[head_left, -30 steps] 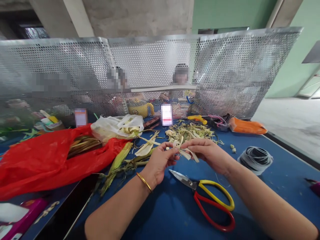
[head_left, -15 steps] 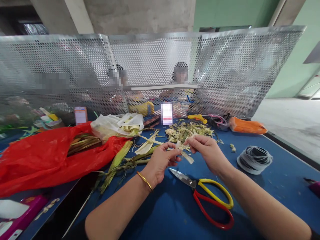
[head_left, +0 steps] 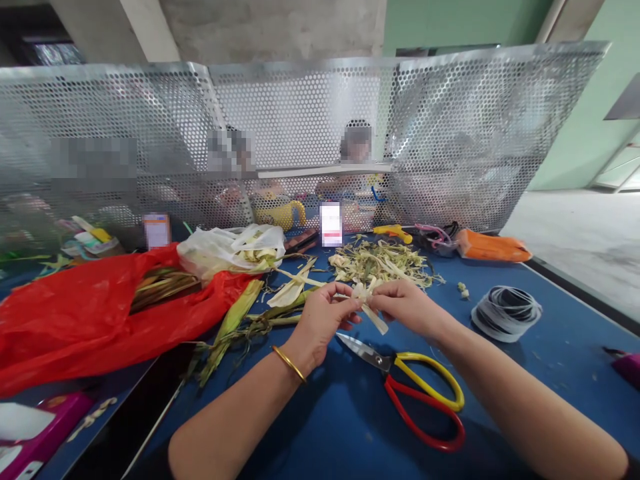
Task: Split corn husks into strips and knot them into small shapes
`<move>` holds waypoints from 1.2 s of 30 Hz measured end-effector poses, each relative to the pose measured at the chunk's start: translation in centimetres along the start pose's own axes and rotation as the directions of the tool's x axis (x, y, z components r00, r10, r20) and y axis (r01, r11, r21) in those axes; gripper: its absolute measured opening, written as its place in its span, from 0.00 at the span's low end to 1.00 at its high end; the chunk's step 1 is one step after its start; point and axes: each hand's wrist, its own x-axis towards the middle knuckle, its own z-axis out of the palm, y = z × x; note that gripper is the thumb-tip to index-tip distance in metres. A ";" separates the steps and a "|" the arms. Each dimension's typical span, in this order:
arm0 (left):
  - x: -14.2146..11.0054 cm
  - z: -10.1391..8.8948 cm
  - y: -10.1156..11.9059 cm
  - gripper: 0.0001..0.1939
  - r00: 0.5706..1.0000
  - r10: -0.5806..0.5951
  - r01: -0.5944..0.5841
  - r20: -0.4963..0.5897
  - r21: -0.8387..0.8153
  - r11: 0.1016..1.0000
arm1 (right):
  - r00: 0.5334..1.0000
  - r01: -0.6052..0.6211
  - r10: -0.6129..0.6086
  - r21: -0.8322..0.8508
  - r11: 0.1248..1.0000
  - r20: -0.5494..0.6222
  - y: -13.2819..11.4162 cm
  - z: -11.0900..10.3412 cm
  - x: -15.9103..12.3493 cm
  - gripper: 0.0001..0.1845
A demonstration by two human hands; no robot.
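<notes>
My left hand, a gold bangle on its wrist, pinches a pale piece of corn husk. From the other side my right hand has its fingers closed on the same husk. A loose strip of it hangs down between the hands. Just below them lie scissors with one yellow and one red handle, blades pointing up and left. Behind the hands is a pile of husk scraps. Left of my left hand lie longer green husks.
A red plastic bag and a white plastic bag hold husks at left. To the right are a roll of grey cord and an orange packet. A yellow glue gun lies before a perforated metal screen, with people behind it.
My right hand has come in closer to the left, with its fingers now lower against the husk. My left hand keeps its pinch. The camera view has shifted slightly.
</notes>
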 end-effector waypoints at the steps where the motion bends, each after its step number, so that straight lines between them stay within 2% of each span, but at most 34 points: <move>1: 0.0 0.1 0.0 0.11 1.000 0.006 -0.006 -0.002 0.004 1.000 | 1.000 -0.021 0.021 0.015 1.000 -0.010 0.0 0.0 0.0 0.13; 6: -0.1 0.1 -0.3 0.13 0.999 0.037 -0.037 -0.002 0.025 0.999 | 0.996 -0.084 0.087 0.083 0.993 -0.031 0.3 0.3 0.4 0.11; 11: 0.0 0.1 -0.5 0.12 0.999 0.041 -0.041 0.016 0.056 0.998 | 0.998 -0.061 0.063 0.073 0.995 -0.023 0.7 0.6 0.5 0.12; 13: -0.1 0.1 -0.4 0.11 0.999 0.037 -0.039 0.021 0.085 0.996 | 1.000 -0.011 0.011 0.019 1.000 -0.026 0.6 0.6 0.4 0.13; 17: -0.1 0.1 -0.4 0.08 0.996 0.078 -0.082 0.039 0.145 0.986 | 0.990 0.127 -0.137 -0.195 0.973 -0.039 0.3 0.4 -0.1 0.15; 20: 0.1 0.0 -0.6 0.08 0.990 0.117 -0.130 0.081 0.171 0.977 | 0.983 0.119 -0.153 -0.282 0.952 -0.101 0.2 0.2 -0.2 0.13; 23: 0.2 -0.1 -0.8 0.08 0.983 0.130 -0.151 0.127 0.179 0.972 | 0.983 0.092 -0.124 -0.226 0.970 -0.133 0.2 0.0 -0.3 0.10; 28: 0.0 0.0 -0.5 0.11 0.984 0.120 -0.140 0.132 0.156 0.978 | 0.988 0.132 -0.136 -0.065 0.989 -0.072 0.5 0.0 -0.1 0.10; 31: -0.2 0.1 -0.3 0.10 0.978 0.118 -0.138 0.174 0.111 0.984 | 0.992 0.115 -0.111 0.067 0.991 -0.059 0.4 0.3 -0.1 0.10; 33: -0.2 0.2 -0.3 0.08 0.970 0.119 -0.146 0.211 0.115 0.983 | 0.991 0.126 -0.123 0.064 0.990 -0.049 0.3 0.4 -0.1 0.11; 36: -0.2 0.2 -0.5 0.06 0.965 0.117 -0.161 0.236 0.178 0.971 | 0.984 0.168 -0.171 -0.057 0.984 -0.049 0.3 0.4 -0.1 0.14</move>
